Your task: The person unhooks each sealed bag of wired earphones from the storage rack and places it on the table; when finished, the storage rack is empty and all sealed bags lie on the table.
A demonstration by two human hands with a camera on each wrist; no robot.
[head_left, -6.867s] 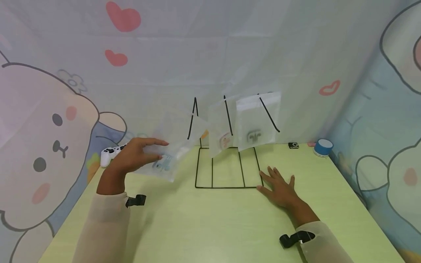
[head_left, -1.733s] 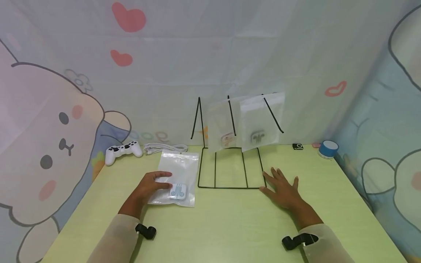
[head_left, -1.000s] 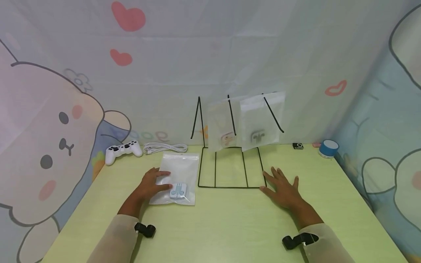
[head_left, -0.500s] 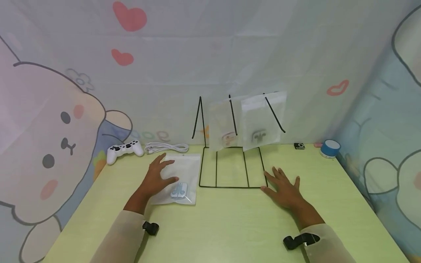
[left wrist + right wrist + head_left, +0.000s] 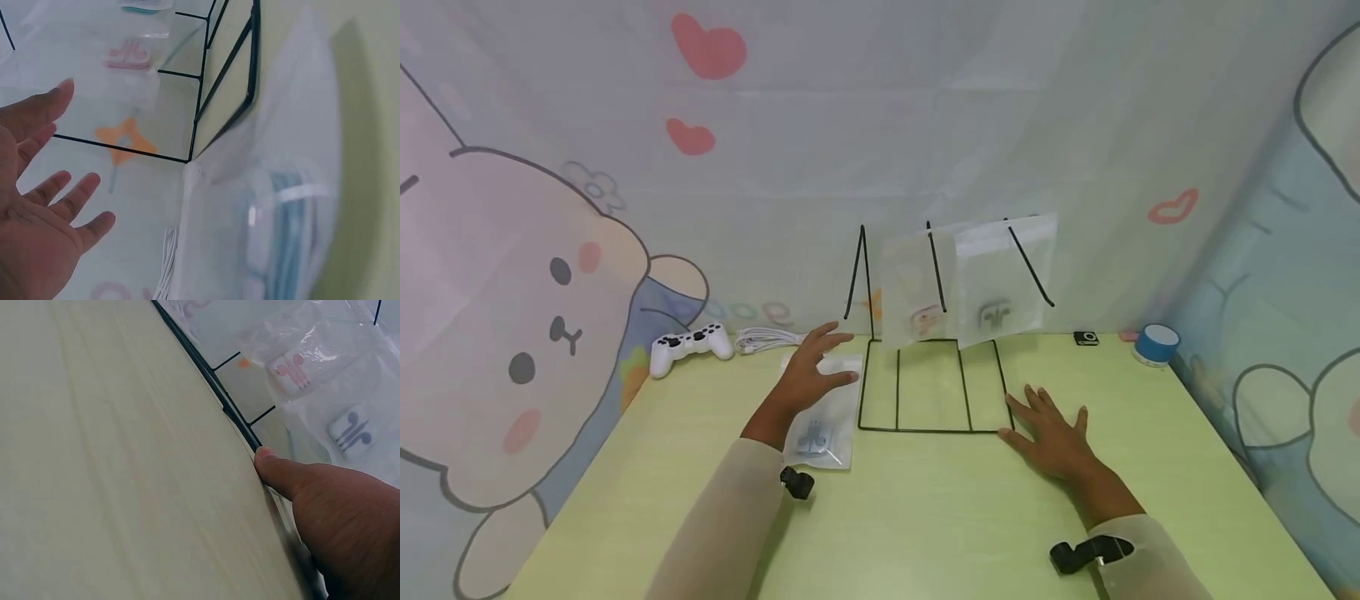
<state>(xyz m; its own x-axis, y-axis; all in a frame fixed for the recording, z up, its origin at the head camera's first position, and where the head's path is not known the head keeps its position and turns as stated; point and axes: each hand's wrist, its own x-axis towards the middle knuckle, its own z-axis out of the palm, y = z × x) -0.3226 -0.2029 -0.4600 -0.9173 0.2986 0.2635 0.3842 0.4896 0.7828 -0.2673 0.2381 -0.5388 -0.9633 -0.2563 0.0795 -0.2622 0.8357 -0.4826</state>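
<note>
Fingers (image 5: 833, 340) well parted: left hand (image 5: 801, 383) empty above pouch (image 5: 837, 412), right hand (image 5: 1054, 437) against wire rack (image 5: 936, 431).

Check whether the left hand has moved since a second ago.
Yes: in the head view, the left hand has moved right and up the picture, closer to the black rack.

From where I stand, the head camera looks forward and down over the counter (image 5: 940, 525), widest and farthest back. Each wrist camera is close in, frame tilted — the left behind the left fingers (image 5: 78, 194), facing the backdrop (image 5: 820, 125), the right facing left past the right fingers (image 5: 284, 475). All three views share the wire rack (image 5: 925, 431).
</note>
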